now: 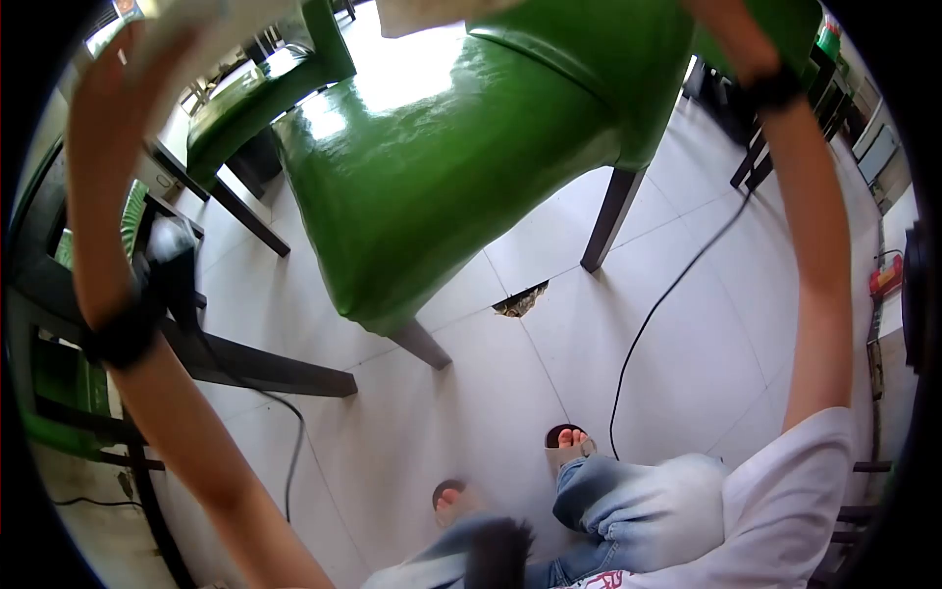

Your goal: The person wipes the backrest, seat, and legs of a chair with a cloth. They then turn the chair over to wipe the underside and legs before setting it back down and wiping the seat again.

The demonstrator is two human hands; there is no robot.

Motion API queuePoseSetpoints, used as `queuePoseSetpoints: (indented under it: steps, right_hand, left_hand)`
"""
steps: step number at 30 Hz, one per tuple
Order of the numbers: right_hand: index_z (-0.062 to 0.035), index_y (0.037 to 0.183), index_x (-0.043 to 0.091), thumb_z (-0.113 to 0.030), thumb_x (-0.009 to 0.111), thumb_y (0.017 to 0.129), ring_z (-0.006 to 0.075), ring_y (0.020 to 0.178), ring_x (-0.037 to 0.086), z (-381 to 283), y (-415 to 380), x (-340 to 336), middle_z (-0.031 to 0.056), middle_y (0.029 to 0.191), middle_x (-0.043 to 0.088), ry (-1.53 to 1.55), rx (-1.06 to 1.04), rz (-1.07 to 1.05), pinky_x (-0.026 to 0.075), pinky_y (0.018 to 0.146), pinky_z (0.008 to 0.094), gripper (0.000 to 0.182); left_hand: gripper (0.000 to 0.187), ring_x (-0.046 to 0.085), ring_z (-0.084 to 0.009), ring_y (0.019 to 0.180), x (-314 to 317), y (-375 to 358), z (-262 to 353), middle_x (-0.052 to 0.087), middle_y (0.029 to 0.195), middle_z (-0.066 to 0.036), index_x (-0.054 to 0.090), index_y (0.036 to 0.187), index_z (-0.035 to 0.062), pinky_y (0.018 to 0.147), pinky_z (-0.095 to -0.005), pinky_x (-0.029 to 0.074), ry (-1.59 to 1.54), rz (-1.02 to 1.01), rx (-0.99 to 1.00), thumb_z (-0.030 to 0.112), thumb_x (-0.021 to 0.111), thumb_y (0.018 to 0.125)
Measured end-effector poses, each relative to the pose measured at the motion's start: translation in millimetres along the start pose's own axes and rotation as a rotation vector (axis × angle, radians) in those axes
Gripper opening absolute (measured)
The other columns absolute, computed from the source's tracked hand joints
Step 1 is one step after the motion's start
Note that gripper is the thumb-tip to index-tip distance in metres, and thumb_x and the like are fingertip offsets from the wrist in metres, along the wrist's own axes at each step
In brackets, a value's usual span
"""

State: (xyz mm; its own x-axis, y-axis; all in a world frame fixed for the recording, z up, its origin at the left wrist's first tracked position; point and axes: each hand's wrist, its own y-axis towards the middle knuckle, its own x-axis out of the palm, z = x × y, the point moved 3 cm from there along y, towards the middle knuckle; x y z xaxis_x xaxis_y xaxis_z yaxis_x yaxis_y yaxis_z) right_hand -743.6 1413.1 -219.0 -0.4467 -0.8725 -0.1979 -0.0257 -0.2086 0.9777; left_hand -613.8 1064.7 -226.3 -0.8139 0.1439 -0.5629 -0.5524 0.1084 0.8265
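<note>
My left hand (123,108) is raised at the upper left, blurred by motion. Its fingers seem closed around a pale, smeared thing (221,27) whose kind I cannot make out. At the top right, my right hand (716,15) is mostly cut off by the frame edge, so its fingers are hidden. Between my arms stands a chair with a glossy green cover (442,147) and dark legs. The beige edge of something (432,14) shows above its seat, largely out of frame. Each wrist has a black band with a cable running down.
Another green chair (260,98) stands behind at the left, with dark wooden frames (69,324) nearer me. The pale tiled floor (677,334) has a broken hole (520,299) before my sandalled feet. Along the right wall lies a red object (886,278).
</note>
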Motion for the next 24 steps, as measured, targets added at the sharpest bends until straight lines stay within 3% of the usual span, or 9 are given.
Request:
queuePoseSetpoints:
  steps: [1, 2, 3, 6, 10, 18, 21, 22, 24]
  right_hand:
    - [-0.0007, 0.102, 0.051, -0.019, 0.059, 0.086, 0.0253, 0.087, 0.054, -7.5, -40.6, -7.6, 0.0152, 0.095, 0.053, 0.093, 0.192, -0.095, 0.044, 0.078, 0.0339, 0.025]
    - [-0.0008, 0.103, 0.052, -0.019, 0.06, 0.087, 0.0205, 0.088, 0.055, -19.0, -79.7, -18.2, 0.0094, 0.091, 0.056, -0.2, -0.149, -0.127, 0.044, 0.077, 0.0332, 0.026]
    - [-0.0049, 0.1, 0.057, -0.003, 0.061, 0.08, 0.0191, 0.093, 0.053, -33.8, -111.0, -28.2, 0.0058, 0.095, 0.054, -0.056, -0.039, -0.283, 0.042, 0.083, 0.0289, 0.02]
    - [-0.0099, 0.091, 0.061, 0.012, 0.061, 0.066, 0.019, 0.073, 0.047, -67.7, -189.9, -34.7, 0.0062, 0.08, 0.041, 0.259, 0.152, -0.556, 0.038, 0.059, 0.0266, 0.033]
    - [-0.0112, 0.087, 0.061, 0.005, 0.068, 0.065, 0.0182, 0.066, 0.043, -99.2, -233.6, -43.8, 0.0042, 0.073, 0.042, 0.267, 0.169, -0.711, 0.035, 0.054, 0.0275, 0.028]
    - [-0.0137, 0.086, 0.061, -0.004, 0.076, 0.061, 0.0159, 0.062, 0.042, -111.2, -211.9, -64.6, 0.0023, 0.069, 0.047, 0.282, 0.219, -0.619, 0.035, 0.052, 0.0253, 0.031]
    - [-0.0103, 0.087, 0.06, -0.008, 0.072, 0.069, 0.0154, 0.062, 0.043, -102.0, -173.2, -63.9, 0.0035, 0.07, 0.047, 0.267, 0.101, -0.552, 0.034, 0.052, 0.0258, 0.021]
    - [-0.0089, 0.087, 0.06, -0.01, 0.072, 0.07, 0.0166, 0.064, 0.045, -94.0, -161.7, -55.4, 0.004, 0.07, 0.047, 0.235, 0.051, -0.501, 0.036, 0.054, 0.0264, 0.02]
    - [-0.0068, 0.089, 0.06, -0.014, 0.071, 0.072, 0.0212, 0.071, 0.05, -69.9, -143.2, -28.3, 0.0052, 0.074, 0.051, 0.2, 0.021, -0.406, 0.041, 0.062, 0.0288, 0.022]
  left_hand:
    - [0.029, 0.059, -0.0171, 0.069, 7.4, -35.3, -1.9, 0.06, 0.079, -0.008, 0.055, 0.094, 0.0045, 0.061, -0.031, 0.047, 0.245, -0.088, 0.085, 0.03, 0.063, 0.082]
    - [0.022, 0.057, -0.0173, 0.069, 11.0, -71.3, 16.8, 0.058, 0.077, -0.008, 0.054, 0.093, 0.0053, 0.062, -0.0292, 0.046, -0.041, -0.147, -0.029, 0.016, 0.066, 0.078]
    - [0.035, 0.057, -0.0134, 0.067, 17.4, -101.4, 27.3, 0.057, 0.077, -0.004, 0.057, 0.091, 0.0064, 0.061, -0.0254, 0.046, -0.263, -0.176, -0.108, 0.007, 0.077, 0.062]
    - [0.035, 0.055, -0.0186, 0.062, 24.5, -164.2, 47.4, 0.053, 0.073, -0.005, 0.055, 0.08, 0.0055, 0.057, -0.0275, 0.044, -0.401, -0.44, -0.124, 0.0, 0.076, 0.053]
    - [0.034, 0.052, -0.0206, 0.056, 13.8, -193.9, 68.6, 0.051, 0.069, -0.006, 0.056, 0.077, 0.0068, 0.05, -0.0285, 0.042, -0.416, -0.589, -0.148, 0.0, 0.076, 0.05]
    - [0.028, 0.051, -0.0179, 0.056, -13.9, -186.5, 67.2, 0.05, 0.063, -0.005, 0.059, 0.077, 0.0063, 0.05, -0.0278, 0.04, -0.488, -0.771, -0.08, 0.011, 0.076, 0.054]
    - [0.029, 0.054, -0.0208, 0.063, -19.8, -173.5, 38.4, 0.05, 0.064, -0.006, 0.058, 0.076, 0.004, 0.054, -0.0281, 0.04, -0.626, -0.558, 0.022, 0.018, 0.075, 0.057]
    - [0.031, 0.053, -0.022, 0.067, -12.6, -173.6, 29.5, 0.05, 0.066, -0.006, 0.057, 0.075, 0.0022, 0.057, -0.0282, 0.038, -0.722, -0.415, -0.093, 0.021, 0.074, 0.058]
    - [0.031, 0.053, -0.0192, 0.069, -4.8, -156.1, 4.6, 0.051, 0.077, -0.006, 0.056, 0.084, 0.0024, 0.064, -0.0289, 0.042, -0.536, -0.445, -0.087, 0.019, 0.072, 0.064]
